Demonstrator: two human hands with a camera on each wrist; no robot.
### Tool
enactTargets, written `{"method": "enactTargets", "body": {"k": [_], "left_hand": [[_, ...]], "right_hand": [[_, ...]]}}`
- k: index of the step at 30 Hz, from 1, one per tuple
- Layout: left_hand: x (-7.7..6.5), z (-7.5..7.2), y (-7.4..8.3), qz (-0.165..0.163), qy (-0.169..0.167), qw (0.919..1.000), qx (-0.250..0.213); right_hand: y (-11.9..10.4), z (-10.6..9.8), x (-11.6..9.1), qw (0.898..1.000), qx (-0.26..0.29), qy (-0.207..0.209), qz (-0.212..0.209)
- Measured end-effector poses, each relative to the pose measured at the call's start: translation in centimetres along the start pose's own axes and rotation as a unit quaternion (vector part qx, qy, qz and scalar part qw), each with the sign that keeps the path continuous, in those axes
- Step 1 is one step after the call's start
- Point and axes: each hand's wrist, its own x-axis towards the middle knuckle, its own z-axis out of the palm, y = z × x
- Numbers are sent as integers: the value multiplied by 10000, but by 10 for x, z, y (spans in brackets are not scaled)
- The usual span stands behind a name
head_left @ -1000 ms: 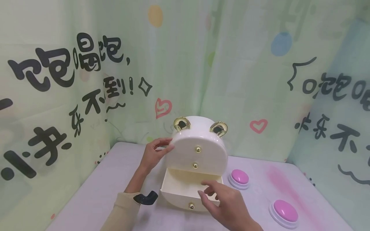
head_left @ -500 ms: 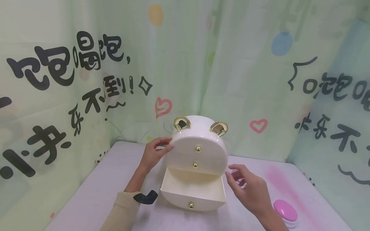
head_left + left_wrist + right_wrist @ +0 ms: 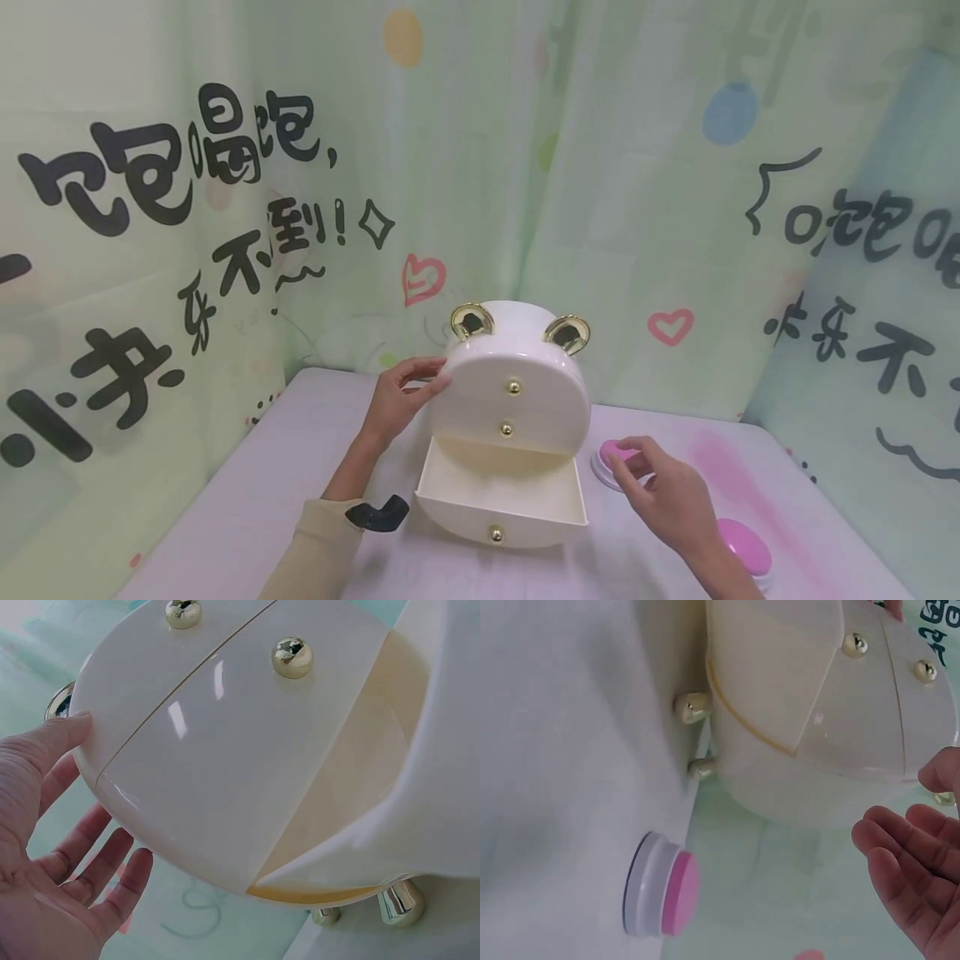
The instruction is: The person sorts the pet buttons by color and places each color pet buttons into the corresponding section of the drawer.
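A glossy white, round-topped little chest of drawers with gold knobs stands on the table. Its bottom drawer is pulled out, with bare cream walls inside. My left hand rests against the chest's upper left side; in the left wrist view the thumb lies at the front edge and the other fingers are loosely bent along the side. To the right of the chest my right hand has relaxed, slightly bent fingers and nothing in them. In the head view it partly covers a pink push button.
A second pink push button sits nearer the front right, partly behind my right forearm. Two gold-rimmed ears stick up from the chest's top. Curtains with lettering enclose the table at the back and sides.
My right hand has moved right from over the pulled-out drawer, past the chest's side, to near the pink push buttons. The left hand and the chest have stayed put.
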Motion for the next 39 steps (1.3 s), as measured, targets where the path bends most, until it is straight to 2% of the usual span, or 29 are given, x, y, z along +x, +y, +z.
{"method": "enactTargets", "body": {"k": [4,7,11,17,24,30,32,39], "left_hand": [[-1,1,0,-8,6,10000,-27],[-1,1,0,-12,12,10000,-40],[0,1,0,-9,13,10000,-45],[0,0,-1,-47,20,10000,-24],[0,0,-2,-60,9,10000,2],[0,0,-2,-31,38,10000,73],[-1,0,2,-40,34,9999,96],[0,-1,-1,5,5,10000,29]], "right_hand": [[18,-2,-6,9990,-223,-171,356],[31,-6,-9,9951,-276,-439,840],[47,-15,-14,9858,-193,-786,1471],[69,-26,-23,9709,-161,-1172,2080],[96,-42,-35,9553,-155,-1520,2529],[117,-56,-42,9270,-267,-2057,3125],[123,-60,-44,9182,-253,-2213,3276],[141,-69,-54,9114,4,-2533,3242]]}}
